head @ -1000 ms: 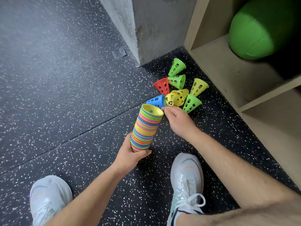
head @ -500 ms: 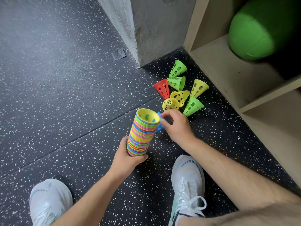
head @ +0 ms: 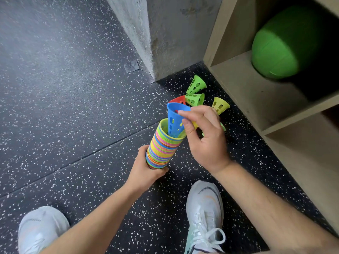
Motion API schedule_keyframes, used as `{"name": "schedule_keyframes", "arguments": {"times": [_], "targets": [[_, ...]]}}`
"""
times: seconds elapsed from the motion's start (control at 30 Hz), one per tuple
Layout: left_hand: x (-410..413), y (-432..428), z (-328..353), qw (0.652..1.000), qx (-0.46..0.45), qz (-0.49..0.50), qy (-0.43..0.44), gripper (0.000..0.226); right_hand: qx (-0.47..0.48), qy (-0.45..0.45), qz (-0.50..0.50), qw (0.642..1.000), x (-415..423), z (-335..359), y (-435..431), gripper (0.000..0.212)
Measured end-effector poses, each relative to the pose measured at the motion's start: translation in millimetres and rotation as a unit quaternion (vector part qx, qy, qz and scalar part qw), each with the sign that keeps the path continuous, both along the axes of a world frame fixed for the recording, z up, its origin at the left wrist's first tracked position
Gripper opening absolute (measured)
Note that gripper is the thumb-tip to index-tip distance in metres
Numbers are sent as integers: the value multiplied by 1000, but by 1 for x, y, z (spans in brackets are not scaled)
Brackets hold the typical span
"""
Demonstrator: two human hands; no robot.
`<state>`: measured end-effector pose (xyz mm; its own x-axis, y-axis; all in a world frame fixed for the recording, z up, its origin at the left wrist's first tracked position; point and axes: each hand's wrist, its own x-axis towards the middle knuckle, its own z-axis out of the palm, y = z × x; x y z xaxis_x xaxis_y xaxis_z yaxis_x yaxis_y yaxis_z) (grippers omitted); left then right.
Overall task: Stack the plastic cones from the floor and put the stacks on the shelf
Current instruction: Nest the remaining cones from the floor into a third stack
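Observation:
My left hand (head: 146,172) grips the bottom of a tall stack of many-coloured cones (head: 163,148), tilted with its mouth up and to the right. My right hand (head: 205,136) pinches the rim of a blue perforated cone (head: 174,120) whose narrow end sits partly inside the stack's mouth. Loose cones lie on the floor beyond: two green cones (head: 196,85) (head: 195,99), a red cone (head: 178,100) and a yellow-green cone (head: 220,105). More cones are mostly hidden behind my right hand.
A wooden shelf unit (head: 256,92) stands at the right, with a green ball (head: 282,44) in its upper compartment. A concrete pillar (head: 165,33) rises behind the cones. My two white shoes (head: 205,213) (head: 42,228) stand on the speckled black floor.
My right hand picked the blue cone off the floor, lifted it and brought its tip into the mouth of the stack. The stack in my left hand stayed roughly in place.

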<state>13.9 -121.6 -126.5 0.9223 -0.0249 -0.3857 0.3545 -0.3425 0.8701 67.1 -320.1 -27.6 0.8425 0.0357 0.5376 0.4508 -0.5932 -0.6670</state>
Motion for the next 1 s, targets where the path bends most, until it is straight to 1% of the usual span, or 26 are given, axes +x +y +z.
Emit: {"name": "schedule_keyframes", "arguments": {"times": [0.03, 0.1, 0.17, 0.3, 0.4, 0.53, 0.7, 0.77, 0.83, 0.87, 0.93, 1.0], "targets": [[2, -4, -1, 1000, -7, 0, -2, 70, -6, 8, 19, 1000, -1, -4, -1, 18], [8, -10, -2, 1000, -20, 2, -9, 70, 17, 54, 46, 997, -5, -12, -3, 18], [14, -15, -4, 999, -30, 5, -20, 72, 44, 108, 56, 992, -8, -18, -4, 27], [31, -26, 2, 998, -53, -11, -40, 78, 73, 160, 59, 983, -6, -28, -8, 40], [40, -34, 15, 995, -80, -23, -55, 81, 90, 173, 44, 980, 0, -33, -14, 44], [53, -45, 34, 990, -105, -35, -92, 80, 78, 161, 40, 983, 3, -37, -23, 46], [57, -49, 36, 988, -101, -31, -110, 74, 71, 156, 73, 983, 0, -42, -34, 49], [57, -49, 32, 988, -89, -37, -118, 74, 69, 152, 29, 986, 1, -47, -43, 47], [56, -48, 29, 988, -79, -42, -123, 76, 64, 148, -80, 984, 3, -52, -54, 40], [56, -47, 29, 989, -76, -42, -123, 77, 51, 166, -139, 975, 5, -54, -61, 37], [55, -46, 28, 989, -77, -40, -119, 75, -6, 258, -218, 941, 9, -61, -76, 38], [54, -45, 27, 989, -80, -38, -115, 75, -73, 357, -233, 902, 11, -70, -89, 48]]}}
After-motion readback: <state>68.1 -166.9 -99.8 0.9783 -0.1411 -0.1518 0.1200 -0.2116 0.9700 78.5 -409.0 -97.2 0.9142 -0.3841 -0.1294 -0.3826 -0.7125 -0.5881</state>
